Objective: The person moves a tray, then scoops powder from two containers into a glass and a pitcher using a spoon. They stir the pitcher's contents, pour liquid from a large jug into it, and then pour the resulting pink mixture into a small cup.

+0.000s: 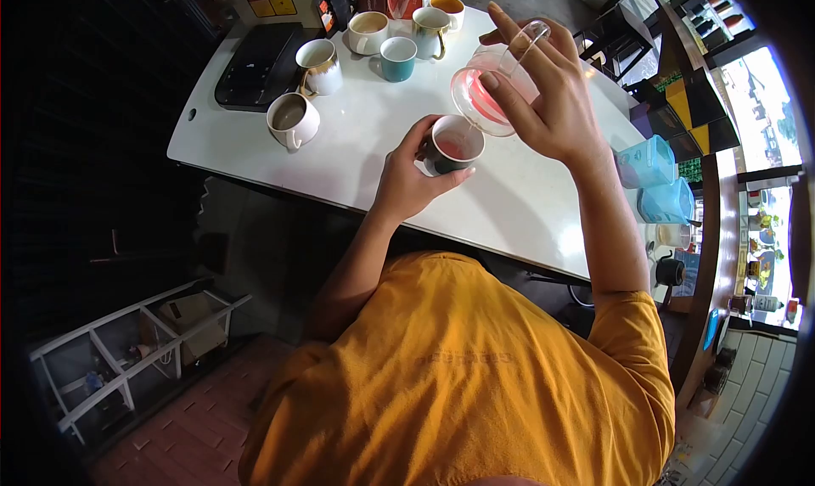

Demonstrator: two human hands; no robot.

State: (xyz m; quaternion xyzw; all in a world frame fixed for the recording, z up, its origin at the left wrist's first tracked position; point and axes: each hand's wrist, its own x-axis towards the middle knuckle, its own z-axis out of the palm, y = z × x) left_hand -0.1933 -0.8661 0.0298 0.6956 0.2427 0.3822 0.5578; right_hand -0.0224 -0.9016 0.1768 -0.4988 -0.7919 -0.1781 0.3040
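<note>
My left hand (pixel 413 176) is wrapped round a dark cup (pixel 458 144) with a white inside. Some pink liquid shows at its bottom. Above and to the right, my right hand (pixel 539 87) grips a clear glass pitcher (pixel 486 95) by its handle side, fingers around it. The pitcher is tilted, with its mouth toward the cup and pink-red liquid inside. Its rim hangs just over the cup's right edge. Beyond the cup stands a small teal cup (pixel 398 59), apart from both hands.
Several mugs stand farther back, among them a white mug (pixel 293 121), a white-and-brown mug (pixel 319 67) and a cream mug (pixel 368 33). A black tray-like device (pixel 263 66) lies on the white table (pixel 356 163) at left. Blue containers (pixel 654 163) are at right.
</note>
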